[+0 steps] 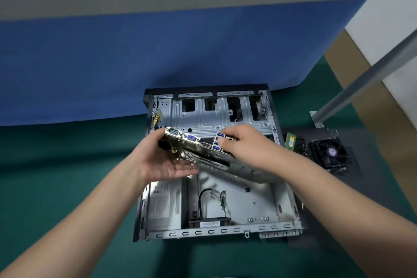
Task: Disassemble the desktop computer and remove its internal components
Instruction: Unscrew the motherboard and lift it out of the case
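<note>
The open desktop case [284, 207] lies flat on a green floor mat. Above its middle the motherboard [198, 145] is lifted and tilted, its rear ports with a blue VGA socket and blue USB sockets facing up toward me. My left hand [162, 158] supports the board's left end from below, palm up with the fingers fairly straight. My right hand [241, 144] pinches the board at the USB port block, thumb on the near side. Inside the case sit the power supply [162, 203] at the near left and a black cable [200, 201] on the bare tray.
A black cooler fan [328, 152] and a green memory stick [290, 141] lie on a dark panel [356, 183] right of the case. A blue partition [158, 63] stands behind the case. A grey metal leg [361, 83] slants at the right.
</note>
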Available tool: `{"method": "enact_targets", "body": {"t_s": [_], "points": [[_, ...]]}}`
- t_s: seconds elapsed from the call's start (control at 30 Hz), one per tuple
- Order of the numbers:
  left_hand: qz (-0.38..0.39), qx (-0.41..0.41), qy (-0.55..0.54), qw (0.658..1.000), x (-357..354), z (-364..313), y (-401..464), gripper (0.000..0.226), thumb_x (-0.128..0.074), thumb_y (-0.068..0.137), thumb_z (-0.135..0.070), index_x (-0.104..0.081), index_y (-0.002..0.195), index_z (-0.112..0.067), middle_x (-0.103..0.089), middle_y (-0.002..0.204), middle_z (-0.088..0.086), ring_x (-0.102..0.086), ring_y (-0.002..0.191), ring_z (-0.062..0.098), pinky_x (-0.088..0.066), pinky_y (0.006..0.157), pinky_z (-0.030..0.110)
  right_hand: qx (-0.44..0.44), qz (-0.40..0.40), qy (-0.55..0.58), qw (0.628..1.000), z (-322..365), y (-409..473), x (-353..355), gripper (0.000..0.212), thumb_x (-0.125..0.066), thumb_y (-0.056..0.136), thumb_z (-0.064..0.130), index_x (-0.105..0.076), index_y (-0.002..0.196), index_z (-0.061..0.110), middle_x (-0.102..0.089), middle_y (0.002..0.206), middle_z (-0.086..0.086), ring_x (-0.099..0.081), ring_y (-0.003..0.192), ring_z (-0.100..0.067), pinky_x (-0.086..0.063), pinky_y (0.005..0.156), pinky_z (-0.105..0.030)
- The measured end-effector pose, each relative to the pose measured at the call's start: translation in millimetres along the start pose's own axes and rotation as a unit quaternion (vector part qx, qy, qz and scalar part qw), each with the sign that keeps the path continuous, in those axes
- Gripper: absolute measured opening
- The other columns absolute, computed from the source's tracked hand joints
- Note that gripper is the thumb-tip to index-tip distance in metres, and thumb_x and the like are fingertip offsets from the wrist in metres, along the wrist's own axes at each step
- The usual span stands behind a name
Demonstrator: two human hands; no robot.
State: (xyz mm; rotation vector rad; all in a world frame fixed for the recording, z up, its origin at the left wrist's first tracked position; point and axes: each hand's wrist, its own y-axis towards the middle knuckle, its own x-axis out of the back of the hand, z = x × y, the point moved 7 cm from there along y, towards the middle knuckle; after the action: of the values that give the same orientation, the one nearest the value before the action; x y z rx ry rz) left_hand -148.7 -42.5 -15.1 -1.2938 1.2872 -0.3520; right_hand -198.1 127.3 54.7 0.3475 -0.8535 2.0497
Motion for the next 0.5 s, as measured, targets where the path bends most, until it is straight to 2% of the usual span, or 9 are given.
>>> {"method": "enact_targets", "body": {"t_s": [0.07,0.13,0.2,0.27,0.33,0.43,0.5], "points": [[0.013,0.000,-0.002,1.000,-10,0,-1,0.062,-0.063,0.068,-0.036,-0.055,0.121,-0.006,-0.057,0.118,0.034,-0.057,0.104,0.053,-0.051,0.079,0.061,0.000,0.003,0.014,1.000,12,-4,5,0.035,-0.049,0.095,0.040,-0.059,0.122,0.021,-0.055,0.086,0.015,-0.051,0.065,0.001,-0.039,0.069,-0.026],[0.017,-0.010,-0.017,1.000,-16,-4,-3,0.057,-0.057,0.077,-0.040,-0.053,0.123,-0.006,-0.058,0.119,0.031,-0.058,0.105,0.051,-0.051,0.081,0.061,0.012,0.004,0.026,1.000,26,-11,9,0.022,-0.050,0.094,0.041,-0.063,0.097,0.024,-0.052,0.066,0.011,-0.046,0.053,-0.005,-0.037,0.060,-0.026],[0.019,-0.023,-0.039,0.999,-17,-9,-6,0.068,-0.052,0.085,-0.057,-0.052,0.125,-0.002,-0.057,0.121,0.030,-0.057,0.108,0.049,-0.048,0.085,0.063,0.023,0.001,0.022,0.999,40,-19,13,0.024,-0.052,0.093,0.040,-0.061,0.079,0.022,-0.050,0.056,0.007,-0.044,0.048,-0.007,-0.035,0.057,-0.028],[0.029,-0.026,-0.058,0.998,-18,-12,-14,0.080,-0.052,0.083,-0.066,-0.053,0.121,0.004,-0.056,0.121,0.033,-0.056,0.110,0.050,-0.044,0.088,0.065,0.035,0.004,0.015,0.999,51,-29,17,0.024,-0.052,0.092,0.041,-0.064,0.083,0.022,-0.063,0.069,-0.001,-0.052,0.058,-0.009,-0.040,0.060,-0.029],[0.050,-0.031,-0.068,0.996,-25,-14,-27,0.067,-0.046,0.093,-0.054,-0.052,0.121,0.006,-0.056,0.119,0.034,-0.055,0.109,0.051,-0.044,0.088,0.065,0.050,0.011,0.002,0.999,62,-38,21,0.025,-0.052,0.091,0.042,-0.066,0.092,0.020,-0.067,0.082,-0.008,-0.054,0.061,-0.011,-0.042,0.062,-0.030],[0.070,-0.054,-0.063,0.994,-35,-17,-44,0.047,-0.045,0.095,-0.033,-0.054,0.119,0.007,-0.056,0.121,0.034,-0.055,0.110,0.051,-0.044,0.089,0.064,0.070,0.011,-0.016,0.997,78,-51,31,0.027,-0.052,0.091,0.042,-0.066,0.089,0.020,-0.054,0.062,0.001,-0.043,0.048,-0.007,-0.037,0.055,-0.028],[0.082,-0.069,-0.066,0.992,-44,-20,-56,0.040,-0.046,0.091,-0.022,-0.055,0.120,0.004,-0.055,0.123,0.033,-0.055,0.111,0.051,-0.042,0.092,0.063,0.084,0.003,-0.032,0.996,88,-59,41,0.026,-0.051,0.091,0.043,-0.065,0.086,0.022,-0.051,0.059,0.002,-0.043,0.048,-0.007,-0.039,0.055,-0.029]]}}
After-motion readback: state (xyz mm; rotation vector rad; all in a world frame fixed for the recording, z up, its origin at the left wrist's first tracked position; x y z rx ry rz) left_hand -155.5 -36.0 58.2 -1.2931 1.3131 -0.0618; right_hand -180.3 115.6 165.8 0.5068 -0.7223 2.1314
